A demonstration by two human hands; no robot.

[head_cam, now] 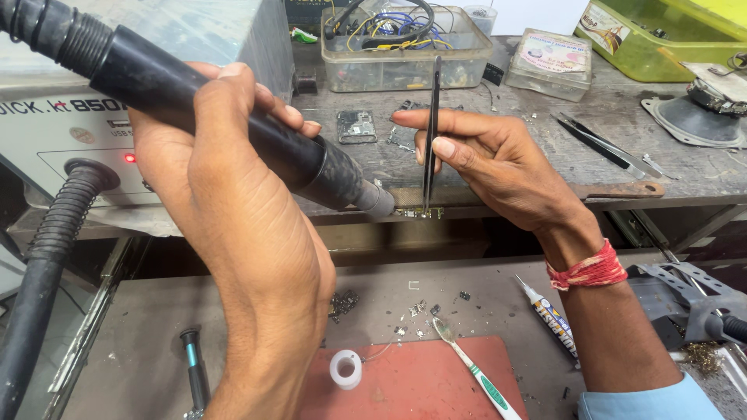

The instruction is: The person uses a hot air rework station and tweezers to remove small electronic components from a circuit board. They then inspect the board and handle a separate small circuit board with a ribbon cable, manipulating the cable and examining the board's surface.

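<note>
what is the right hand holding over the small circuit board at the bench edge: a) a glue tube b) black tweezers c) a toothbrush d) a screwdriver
b: the right hand pinches thin black tweezers upright, tips down on the small circuit board, while the toothbrush, screwdriver and glue tube lie untouched on the lower shelf.

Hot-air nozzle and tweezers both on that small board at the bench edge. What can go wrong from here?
1. The small board sits at the bench edge, held only by the tweezers; a slip could drop it.
2. The hot-air handpiece nozzle is close to the right hand fingertips, so a burn seems possible.
3. The left hand holds the handpiece unsupported; drift may heat neighbouring parts.
</note>
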